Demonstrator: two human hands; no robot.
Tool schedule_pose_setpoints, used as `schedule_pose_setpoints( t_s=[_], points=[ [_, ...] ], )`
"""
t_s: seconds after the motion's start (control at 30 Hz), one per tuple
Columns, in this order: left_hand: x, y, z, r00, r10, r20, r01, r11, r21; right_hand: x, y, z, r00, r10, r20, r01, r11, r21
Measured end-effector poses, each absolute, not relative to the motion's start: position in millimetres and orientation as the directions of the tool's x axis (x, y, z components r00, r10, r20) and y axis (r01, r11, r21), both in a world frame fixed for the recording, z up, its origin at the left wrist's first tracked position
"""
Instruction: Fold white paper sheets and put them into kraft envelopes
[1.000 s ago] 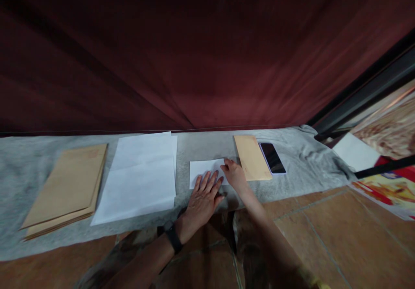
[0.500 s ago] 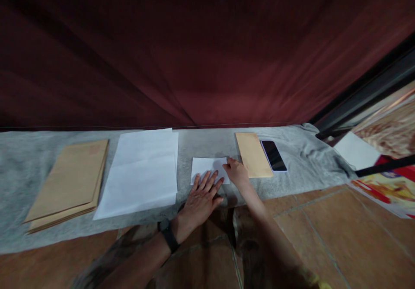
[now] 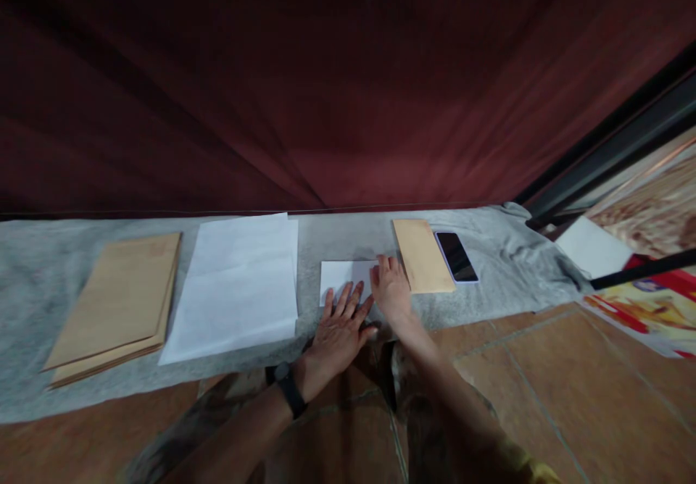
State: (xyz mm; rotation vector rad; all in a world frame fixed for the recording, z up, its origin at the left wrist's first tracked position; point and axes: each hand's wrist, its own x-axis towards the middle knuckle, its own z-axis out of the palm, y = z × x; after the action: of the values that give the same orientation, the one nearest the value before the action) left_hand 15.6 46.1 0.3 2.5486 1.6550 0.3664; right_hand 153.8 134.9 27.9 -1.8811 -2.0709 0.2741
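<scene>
A small folded white paper point(image 3: 338, 275) lies on the grey cloth point(image 3: 348, 241). My left hand point(image 3: 340, 328) rests flat with its fingers stretched out on the paper's near edge; a black band is on that wrist. Pressed flat on the paper's right end is my right hand point(image 3: 390, 287), fingers together and extended. Just right of that hand lies a tan envelope point(image 3: 422, 255), and beside it a black phone point(image 3: 456, 256).
A sheaf of white sheets point(image 3: 236, 285) and a stack of brown envelopes point(image 3: 117, 303) lie to the left on the cloth. A dark red curtain point(image 3: 326, 85) hangs behind. Tiled floor point(image 3: 544, 397) and printed posters point(image 3: 647, 303) are at the right.
My right hand has slid left over the paper's right end and flattened its fingers on it. My left hand stays on the near edge. The view has shifted slightly.
</scene>
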Motion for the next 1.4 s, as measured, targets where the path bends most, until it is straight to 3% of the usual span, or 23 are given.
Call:
schedule_pose_setpoints(
  t_s=[0.17, 0.43, 0.67, 1.07, 1.4],
  points=[
    [15, 45, -5, 0.426, 0.897, 0.117, 0.875, -0.441, 0.201, 135, 113, 9, -0.327, 0.933, 0.149, 0.771, 0.354, -0.529],
    [11, 45, -7, 0.428, 0.896, 0.121, 0.865, -0.445, 0.233, 140, 102, -3, -0.455, 0.884, 0.110, 0.758, 0.449, -0.473],
    [0, 41, -16, 0.258, 0.940, 0.223, 0.931, -0.304, 0.202, 150, 104, -7, -0.433, 0.894, 0.116, 0.832, 0.446, -0.332],
    [-8, 31, -10, 0.138, 0.974, 0.178, 0.965, -0.172, 0.198, 159, 103, -13, -0.320, 0.934, 0.157, 0.912, 0.349, -0.217],
    [-3, 68, 9, 0.205, 0.944, 0.258, 0.953, -0.253, 0.169, 161, 104, -18, -0.342, 0.922, 0.181, 0.923, 0.366, -0.119]
  ],
)
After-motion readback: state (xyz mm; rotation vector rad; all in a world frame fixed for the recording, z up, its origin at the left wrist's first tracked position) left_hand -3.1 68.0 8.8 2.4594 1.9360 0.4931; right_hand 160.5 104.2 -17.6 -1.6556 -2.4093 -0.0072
